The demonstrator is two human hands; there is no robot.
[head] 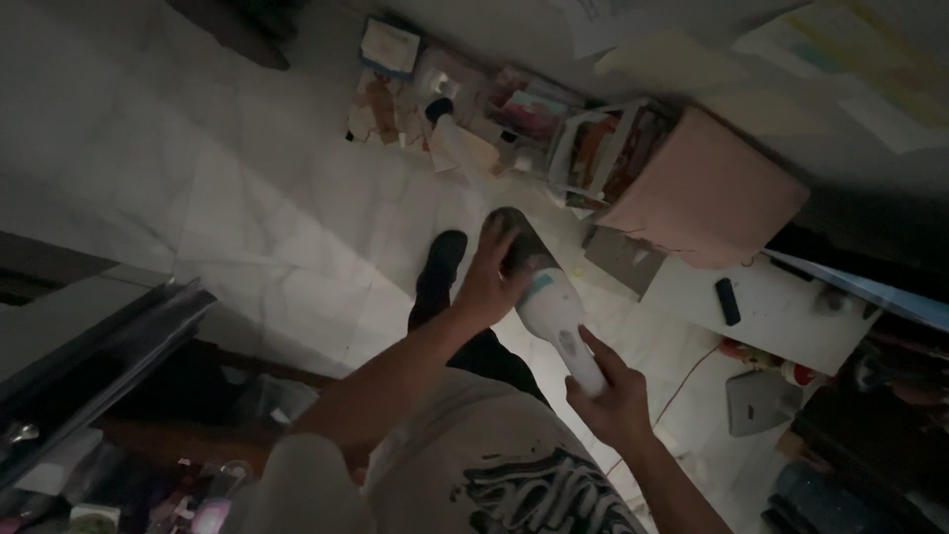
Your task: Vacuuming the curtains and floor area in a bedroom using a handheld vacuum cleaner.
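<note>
Handheld vacuum point(554, 311), white with a dark dust cup at its front end, sits in the middle of my view, held out over the pale tiled floor point(247, 198) and angled away from my body, so the dust cup points up and away while the slim handle comes back toward me.

Starting at the left, I see a dark shelf edge point(109, 346) with small clutter beneath it, too dim for me to make out. Next comes my left hand point(491, 282), spread over the side of the dust cup with the fingers wrapped onto its dark shell; that reads to me as a steadying or twisting hold on the front section rather than a carrying one. Just below it my foot in a dark shoe point(440, 262) stands on the tiles.

Further right, my right hand point(613, 396) is clenched round the vacuum's handle from underneath, taking the weight, I judge, so the other hand is free to work the cup.

Beyond, papers and picture cards point(514, 119) lie scattered by the wall, a pinkish cardboard sheet point(707, 188) leans over them, and a white tabletop point(781, 307) carries a small dark object point(728, 301).
</note>
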